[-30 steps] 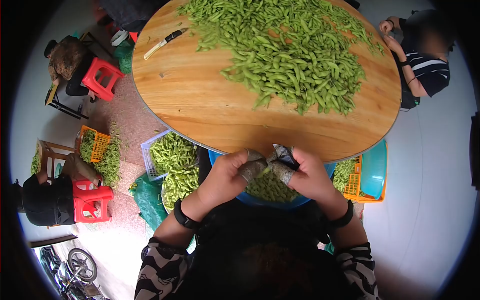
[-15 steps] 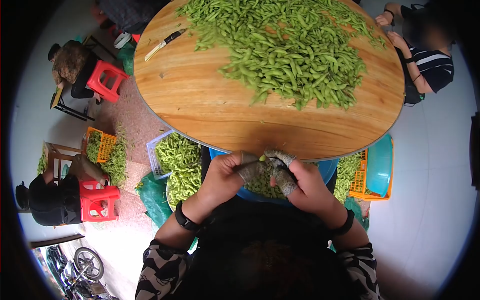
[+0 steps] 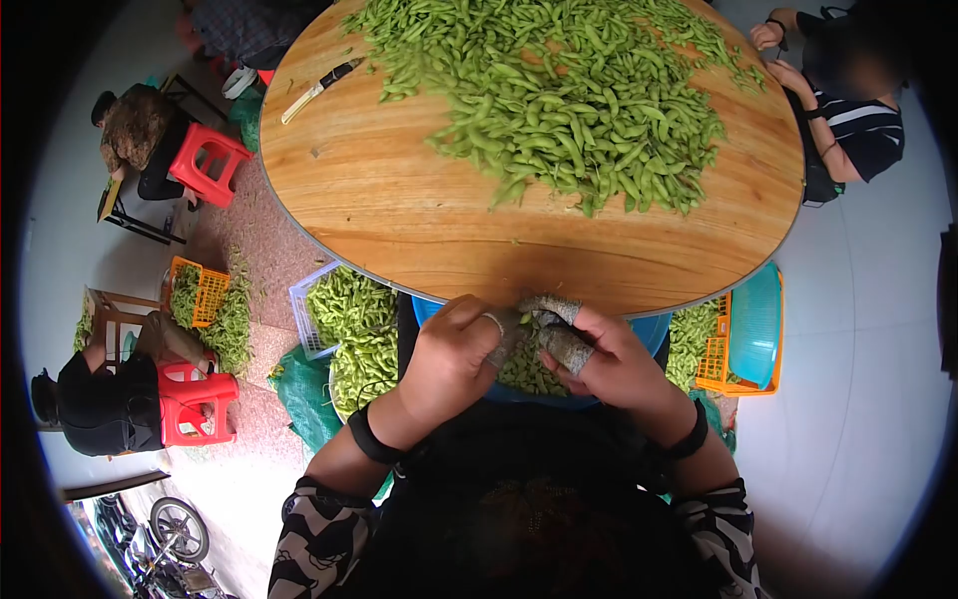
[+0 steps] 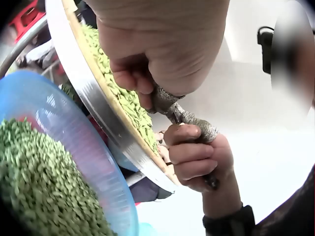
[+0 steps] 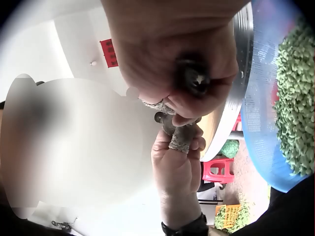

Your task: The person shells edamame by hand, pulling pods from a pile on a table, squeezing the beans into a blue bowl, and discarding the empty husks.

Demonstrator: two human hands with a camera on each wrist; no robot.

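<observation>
My left hand (image 3: 451,351) and right hand (image 3: 624,361) meet over the blue basin (image 3: 427,311), just below the table's near edge. Grey woven covers wrap the thumb and forefinger of each. A green soybean pod (image 3: 526,318), mostly hidden, shows at the fingertips between them; the left thumb and forefinger pinch it. Curled round a dark handle (image 5: 196,78), my right hand grips a tool whose other end is hidden; its butt shows in the palm in the right wrist view. Shelled green beans (image 4: 42,182) fill the basin in the left wrist view.
A large pile of soybean pods (image 3: 589,110) lies on the round wooden table (image 3: 389,220), with a knife (image 3: 319,90) at left. Pod-filled crates (image 3: 351,304) stand beside me. People sit around, some on red stools (image 3: 198,404); another person (image 3: 848,110) sits at right.
My left hand has turned over, its back now facing up more. The right fingers opened apart from the left ones, then came near again around the green pod. The pile keeps its place.
</observation>
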